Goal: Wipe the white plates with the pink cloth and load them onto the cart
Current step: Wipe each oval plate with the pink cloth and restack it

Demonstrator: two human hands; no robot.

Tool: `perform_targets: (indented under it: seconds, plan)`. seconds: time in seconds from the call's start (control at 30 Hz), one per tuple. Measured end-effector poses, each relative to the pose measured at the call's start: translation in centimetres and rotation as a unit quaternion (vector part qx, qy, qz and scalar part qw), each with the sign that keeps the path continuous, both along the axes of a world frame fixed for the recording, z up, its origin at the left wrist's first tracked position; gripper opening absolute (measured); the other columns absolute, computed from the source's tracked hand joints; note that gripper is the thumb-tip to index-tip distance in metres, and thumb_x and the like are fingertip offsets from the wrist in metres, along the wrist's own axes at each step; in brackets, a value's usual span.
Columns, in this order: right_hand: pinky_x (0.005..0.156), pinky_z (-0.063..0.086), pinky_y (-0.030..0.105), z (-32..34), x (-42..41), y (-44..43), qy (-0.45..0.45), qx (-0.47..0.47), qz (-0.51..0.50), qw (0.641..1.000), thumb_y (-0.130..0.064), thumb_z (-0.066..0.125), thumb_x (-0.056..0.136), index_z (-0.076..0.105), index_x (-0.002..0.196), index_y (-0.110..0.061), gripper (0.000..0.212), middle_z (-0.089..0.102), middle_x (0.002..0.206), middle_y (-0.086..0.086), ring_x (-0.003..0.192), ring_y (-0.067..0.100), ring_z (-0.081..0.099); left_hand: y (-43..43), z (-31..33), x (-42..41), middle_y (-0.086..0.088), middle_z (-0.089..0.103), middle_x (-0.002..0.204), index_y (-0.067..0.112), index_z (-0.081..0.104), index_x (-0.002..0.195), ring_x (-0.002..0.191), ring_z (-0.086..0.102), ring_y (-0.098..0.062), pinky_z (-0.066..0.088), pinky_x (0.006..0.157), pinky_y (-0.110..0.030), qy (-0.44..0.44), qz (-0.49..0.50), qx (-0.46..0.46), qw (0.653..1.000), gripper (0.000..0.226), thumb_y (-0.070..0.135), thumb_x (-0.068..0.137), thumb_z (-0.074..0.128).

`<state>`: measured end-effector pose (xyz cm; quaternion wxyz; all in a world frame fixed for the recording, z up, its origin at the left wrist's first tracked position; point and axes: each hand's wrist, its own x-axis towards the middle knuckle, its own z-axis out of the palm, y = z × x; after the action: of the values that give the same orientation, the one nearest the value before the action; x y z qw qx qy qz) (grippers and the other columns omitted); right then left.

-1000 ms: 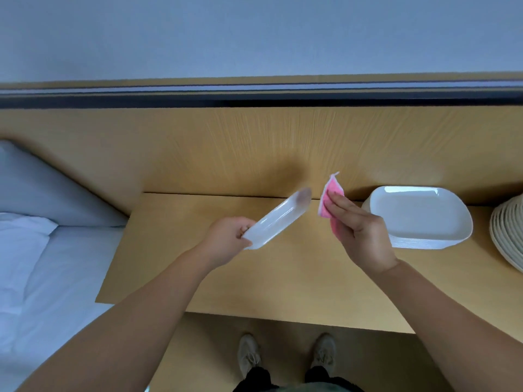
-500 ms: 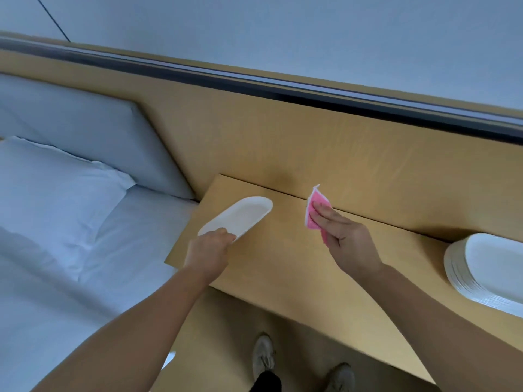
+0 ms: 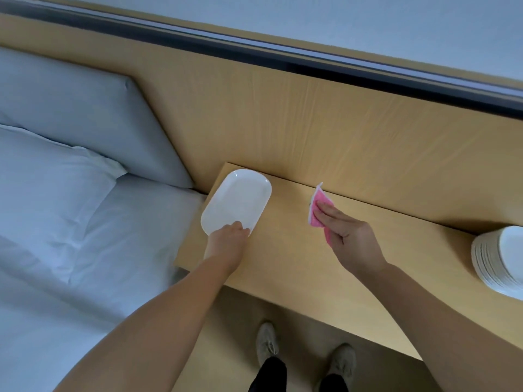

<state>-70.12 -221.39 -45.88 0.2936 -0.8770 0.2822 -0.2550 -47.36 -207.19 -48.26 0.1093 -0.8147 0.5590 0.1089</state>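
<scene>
While the left hand [image 3: 226,240] grips a white plate [image 3: 236,200] by its rim, the right hand [image 3: 349,240] holds the pink cloth [image 3: 317,204].

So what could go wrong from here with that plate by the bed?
1. The left hand grips the white plate only by its near rim, right at the left end of the shelf beside the bed; it could slip or tip off.
2. The right hand holds the pink cloth with nearly straight fingers, so it might drop.
3. No cart is in view.
</scene>
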Motion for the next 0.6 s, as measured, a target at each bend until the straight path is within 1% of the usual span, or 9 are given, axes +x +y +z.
perform_targets:
  seconds: [0.07,0.13,0.2,0.23,0.3,0.37,0.4,0.5,0.6]
  plan:
    - [0.106,0.044,0.039,0.1,-0.2,0.0,-0.003,0.004,-0.007,1.000,0.017,0.058,0.083,0.064,0.125,-0.010,0.050,0.051,0.137,-0.004,0.129,0.001,0.043,-0.2,-0.2,-0.1,-0.004,0.052,0.115,0.019,0.050,0.127,0.098,0.057,-0.020,0.046,0.070,-0.029,-0.005,-0.011,0.000,1.000,0.033,0.008,0.097,0.040]
    - [0.103,0.047,0.044,0.2,-0.6,0.1,-0.006,0.010,-0.013,1.000,0.016,0.057,0.084,0.064,0.125,-0.010,0.050,0.051,0.138,-0.004,0.129,0.001,0.043,-0.5,-0.1,-0.2,-0.002,0.054,0.116,0.019,0.052,0.126,0.099,0.055,-0.019,0.046,0.078,-0.030,-0.006,-0.014,-0.007,1.000,0.031,0.018,0.100,0.035]
    - [0.101,0.049,0.045,0.6,-1.2,-0.1,-0.015,0.020,-0.021,0.999,0.017,0.056,0.084,0.065,0.126,-0.011,0.051,0.051,0.140,-0.004,0.130,0.001,0.045,-1.0,0.2,-0.5,-0.001,0.055,0.115,0.018,0.052,0.124,0.099,0.053,-0.019,0.046,0.082,-0.032,0.012,-0.013,-0.028,0.999,0.032,0.028,0.100,0.033]
    - [0.101,0.049,0.043,0.9,-1.6,-0.2,-0.020,0.022,-0.027,0.999,0.017,0.055,0.085,0.065,0.126,-0.012,0.052,0.051,0.141,-0.004,0.128,0.001,0.047,-1.5,0.5,-0.9,-0.001,0.055,0.115,0.017,0.052,0.123,0.097,0.052,-0.019,0.045,0.081,-0.032,0.023,-0.018,-0.039,0.999,0.032,0.031,0.099,0.034]
    - [0.099,0.049,0.032,1.7,-2.5,-0.3,-0.022,0.018,-0.040,0.999,0.018,0.053,0.085,0.064,0.127,-0.014,0.054,0.051,0.142,-0.006,0.119,0.001,0.054,-2.8,1.3,-1.9,0.000,0.054,0.114,0.018,0.051,0.121,0.096,0.051,-0.019,0.044,0.078,-0.031,0.043,-0.032,-0.062,0.997,0.031,0.034,0.099,0.036]
    - [0.097,0.046,0.024,2.9,-5.1,-0.8,-0.032,0.002,-0.073,0.997,0.018,0.052,0.085,0.064,0.128,-0.013,0.054,0.052,0.142,-0.006,0.112,0.001,0.055,-5.7,2.5,-4.5,0.000,0.053,0.117,0.017,0.052,0.122,0.102,0.053,-0.020,0.045,0.077,-0.033,0.076,-0.057,-0.089,0.991,0.032,0.034,0.099,0.038]
    - [0.098,0.046,0.026,3.1,-5.8,-1.1,-0.039,0.002,-0.080,0.996,0.018,0.052,0.086,0.064,0.127,-0.012,0.053,0.052,0.142,-0.004,0.116,0.003,0.055,-6.6,3.0,-5.4,0.001,0.053,0.117,0.017,0.053,0.121,0.104,0.054,-0.021,0.046,0.077,-0.034,0.095,-0.055,-0.099,0.989,0.031,0.033,0.099,0.039]
    - [0.100,0.049,0.040,4.6,-11.5,-2.5,-0.065,-0.021,-0.136,0.988,0.018,0.054,0.086,0.064,0.126,-0.007,0.049,0.053,0.141,0.001,0.127,0.014,0.053,-11.4,4.6,-11.6,-0.001,0.057,0.115,0.016,0.057,0.116,0.104,0.058,-0.024,0.049,0.078,-0.036,0.148,-0.096,-0.129,0.976,0.028,0.032,0.098,0.043]
    - [0.098,0.050,0.040,5.6,-18.2,-3.6,-0.080,-0.042,-0.206,0.974,0.017,0.055,0.086,0.063,0.125,-0.006,0.046,0.055,0.138,0.003,0.122,0.014,0.057,-15.2,5.5,-18.6,-0.003,0.063,0.109,0.014,0.060,0.109,0.097,0.061,-0.027,0.050,0.077,-0.037,0.204,-0.139,-0.147,0.958,0.025,0.032,0.096,0.047]
